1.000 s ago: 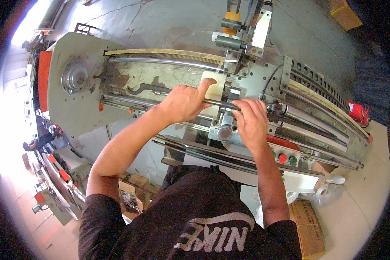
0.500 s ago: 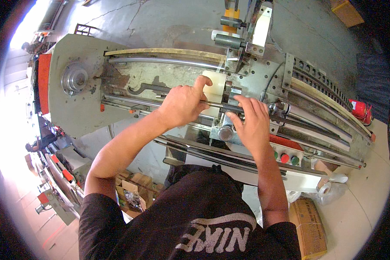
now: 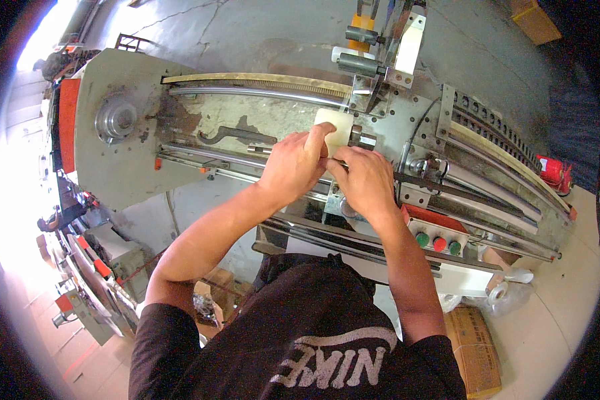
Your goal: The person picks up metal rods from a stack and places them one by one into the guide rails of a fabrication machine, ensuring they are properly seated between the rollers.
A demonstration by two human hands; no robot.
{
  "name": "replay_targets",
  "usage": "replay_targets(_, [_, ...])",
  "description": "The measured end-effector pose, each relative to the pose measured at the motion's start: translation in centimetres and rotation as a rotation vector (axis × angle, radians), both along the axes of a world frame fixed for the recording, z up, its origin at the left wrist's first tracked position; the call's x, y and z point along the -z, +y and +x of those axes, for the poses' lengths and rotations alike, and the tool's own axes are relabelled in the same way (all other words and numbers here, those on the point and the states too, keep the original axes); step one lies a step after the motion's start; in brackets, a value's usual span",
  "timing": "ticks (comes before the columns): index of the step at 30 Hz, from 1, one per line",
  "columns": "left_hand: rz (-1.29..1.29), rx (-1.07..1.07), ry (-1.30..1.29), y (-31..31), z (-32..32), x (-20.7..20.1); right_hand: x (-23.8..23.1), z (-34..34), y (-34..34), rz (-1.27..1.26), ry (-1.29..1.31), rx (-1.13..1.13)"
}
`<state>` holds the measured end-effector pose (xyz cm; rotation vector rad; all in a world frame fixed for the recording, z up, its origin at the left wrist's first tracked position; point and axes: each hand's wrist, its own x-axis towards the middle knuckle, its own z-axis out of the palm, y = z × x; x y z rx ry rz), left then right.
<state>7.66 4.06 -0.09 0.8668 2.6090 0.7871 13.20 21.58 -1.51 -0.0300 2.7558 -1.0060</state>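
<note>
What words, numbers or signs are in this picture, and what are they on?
Black shirt: big pale letters under a curved mark; I won't copy the words.
Cardboard box, lower right: dark printing, too small to read.
Red canister, far right: pale label, too small to read.

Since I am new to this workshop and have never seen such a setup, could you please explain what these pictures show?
The view is from a wide camera on the person's head, looking down, so straight edges bend. Two bare hands work over a grey machine with long rails. The left hand is closed around a thin metal rod; the right hand meets it, its grip hidden. A pale block sits just behind them. A dark hooked bar lies on the machine. Nearer the body are red and green buttons.
</note>
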Motion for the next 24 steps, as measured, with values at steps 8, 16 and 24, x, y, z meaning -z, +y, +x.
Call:
replay_targets(8, [-0.398, 0.127, -0.279, -4.6, -4.4, -2.1, 2.2, 1.4, -0.6, -0.026, 0.319, 0.174])
replay_targets(16, [-0.236, 0.172, 0.101, -5.1, -4.4, 0.9, 1.3, 2.3, 2.4, 0.21, 0.427, 0.198])
replay_targets(24, [-0.31, 0.028, 0.21, -3.8, -3.2, 2.6, 4.0, 3.9, 9.7, 0.327, 0.319, -0.036])
